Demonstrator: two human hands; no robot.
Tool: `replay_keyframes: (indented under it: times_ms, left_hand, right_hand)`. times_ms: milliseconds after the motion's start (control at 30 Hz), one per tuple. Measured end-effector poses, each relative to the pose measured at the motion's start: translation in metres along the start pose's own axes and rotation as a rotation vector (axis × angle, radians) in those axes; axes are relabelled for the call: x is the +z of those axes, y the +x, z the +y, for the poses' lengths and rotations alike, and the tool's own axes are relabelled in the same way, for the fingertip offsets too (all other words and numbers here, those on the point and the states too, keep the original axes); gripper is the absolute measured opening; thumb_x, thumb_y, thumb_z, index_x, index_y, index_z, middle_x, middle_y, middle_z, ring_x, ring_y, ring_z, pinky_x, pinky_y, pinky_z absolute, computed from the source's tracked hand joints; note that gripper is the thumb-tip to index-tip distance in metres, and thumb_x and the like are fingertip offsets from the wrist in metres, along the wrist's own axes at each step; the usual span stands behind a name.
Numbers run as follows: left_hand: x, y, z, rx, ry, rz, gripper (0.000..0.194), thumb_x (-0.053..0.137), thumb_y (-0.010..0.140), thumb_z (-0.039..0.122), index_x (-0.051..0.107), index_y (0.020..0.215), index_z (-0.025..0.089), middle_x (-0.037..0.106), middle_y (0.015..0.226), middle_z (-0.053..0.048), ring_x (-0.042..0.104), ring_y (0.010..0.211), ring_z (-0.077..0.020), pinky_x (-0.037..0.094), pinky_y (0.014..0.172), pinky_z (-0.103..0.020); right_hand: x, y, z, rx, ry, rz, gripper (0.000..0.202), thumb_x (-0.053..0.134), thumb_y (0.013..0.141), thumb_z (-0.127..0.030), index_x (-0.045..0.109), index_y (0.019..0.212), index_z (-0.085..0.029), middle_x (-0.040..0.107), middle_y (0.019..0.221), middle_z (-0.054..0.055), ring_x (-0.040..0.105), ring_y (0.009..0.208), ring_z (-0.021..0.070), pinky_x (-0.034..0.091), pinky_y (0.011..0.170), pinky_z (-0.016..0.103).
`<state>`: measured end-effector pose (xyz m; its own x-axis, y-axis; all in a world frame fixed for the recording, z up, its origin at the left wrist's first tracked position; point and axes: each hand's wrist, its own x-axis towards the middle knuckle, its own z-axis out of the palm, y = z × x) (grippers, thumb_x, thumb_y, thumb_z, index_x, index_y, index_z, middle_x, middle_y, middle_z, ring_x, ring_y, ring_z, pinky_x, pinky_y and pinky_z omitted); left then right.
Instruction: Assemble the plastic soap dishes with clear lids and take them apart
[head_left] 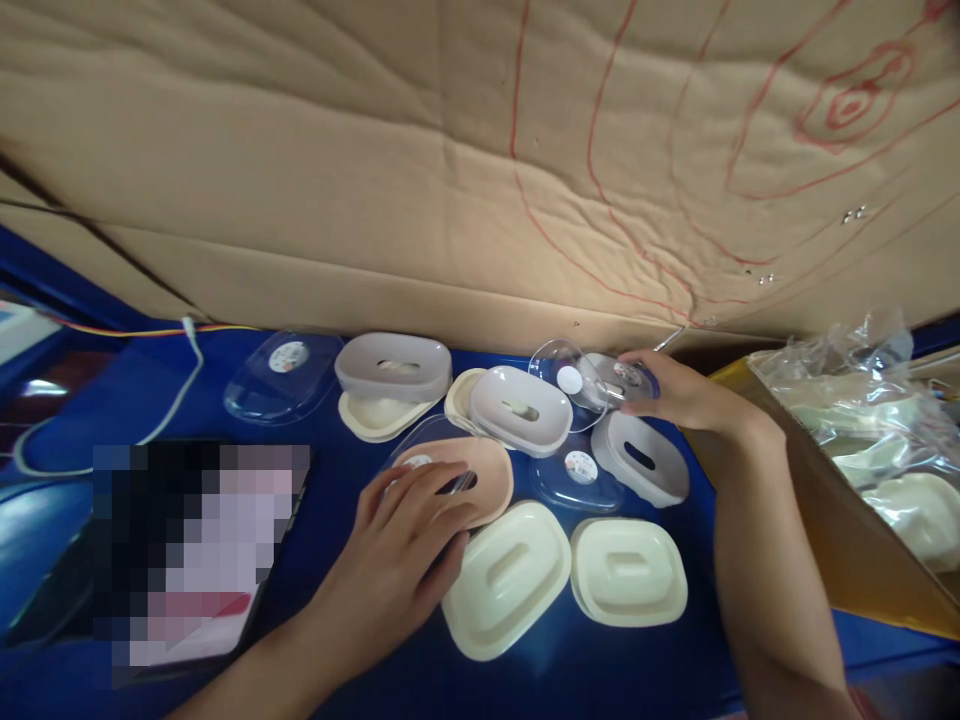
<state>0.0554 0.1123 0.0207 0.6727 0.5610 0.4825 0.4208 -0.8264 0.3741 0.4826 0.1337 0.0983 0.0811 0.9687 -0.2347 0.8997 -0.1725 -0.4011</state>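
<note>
My left hand (409, 535) lies over a pink slotted soap dish (491, 480), fingers stretched across it. A clear lid (431, 435) with a round sticker shows partly under those fingers. At the back right, my right hand (667, 385) closes its thumb and fingers around a grey soap dish (600, 372). Another clear lid (559, 355) stands tilted beside that dish. Just below my right hand sits a grey slotted dish (645, 460), tilted. In front are two cream trays, a larger-looking one (517, 580) and one on the right (634, 575).
Further grey dishes (394, 365) and clear lids (285, 375) spread over the blue table (360, 660). A blurred-out screen device (300, 500) lies left, near a white cable (176, 400). A cardboard box (802, 520) with plastic-wrapped cream pieces stands right. Cardboard (337, 180) walls the back.
</note>
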Motion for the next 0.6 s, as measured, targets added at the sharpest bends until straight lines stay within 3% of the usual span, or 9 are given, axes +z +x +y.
replay_keyframes:
  times_ms: [100, 167, 333, 433, 600]
  left_hand:
    - [0.0, 0.0, -0.001, 0.002, -0.001, 0.005, 0.023, 0.058, 0.107, 0.014, 0.068, 0.125, 0.025, 0.068, 0.142, -0.01, 0.059, 0.137, -0.0299, 0.038, 0.118, -0.051]
    - [0.001, -0.001, -0.001, -0.002, 0.001, 0.005, 0.024, 0.058, 0.107, 0.014, 0.069, 0.124, 0.026, 0.068, 0.142, -0.01, 0.06, 0.136, -0.03, 0.039, 0.118, -0.052]
    - [0.002, -0.002, -0.002, -0.017, -0.002, -0.009, 0.027, 0.058, 0.106, 0.013, 0.068, 0.126, 0.026, 0.068, 0.143, -0.01, 0.059, 0.139, -0.0308, 0.038, 0.119, -0.053]
    - [0.002, -0.001, -0.002, -0.005, 0.002, -0.008, 0.027, 0.058, 0.106, 0.012, 0.067, 0.127, 0.026, 0.068, 0.143, -0.01, 0.058, 0.139, -0.031, 0.038, 0.119, -0.053]
    - [0.0, 0.0, 0.0, 0.001, 0.007, -0.022, 0.026, 0.057, 0.107, 0.013, 0.066, 0.127, 0.026, 0.067, 0.143, -0.011, 0.057, 0.137, -0.0308, 0.036, 0.119, -0.053]
  right_hand:
    - [-0.01, -0.01, -0.002, 0.011, 0.081, -0.053, 0.061, 0.07, 0.093, -0.064, 0.066, 0.143, -0.03, 0.074, 0.144, 0.008, 0.072, 0.128, 0.0363, 0.056, 0.113, 0.05]
    - [-0.015, -0.017, 0.001, 0.01, 0.09, -0.015, 0.054, 0.059, 0.1, -0.065, 0.068, 0.14, -0.03, 0.075, 0.142, 0.007, 0.072, 0.127, 0.035, 0.057, 0.111, 0.049]
    - [-0.02, -0.026, 0.005, 0.007, -0.046, 0.089, 0.037, 0.055, 0.104, -0.043, 0.069, 0.133, -0.023, 0.079, 0.131, 0.012, 0.076, 0.117, 0.0315, 0.061, 0.103, 0.045]
    - [-0.015, -0.03, -0.009, -0.031, -0.11, 0.147, 0.031, 0.06, 0.1, -0.031, 0.071, 0.128, -0.022, 0.08, 0.125, 0.013, 0.077, 0.111, 0.0309, 0.06, 0.098, 0.041]
    - [0.015, -0.027, -0.048, -0.012, -0.239, -0.033, 0.022, 0.064, 0.1, -0.026, 0.075, 0.119, -0.024, 0.083, 0.109, 0.011, 0.079, 0.096, 0.0279, 0.057, 0.081, 0.034]
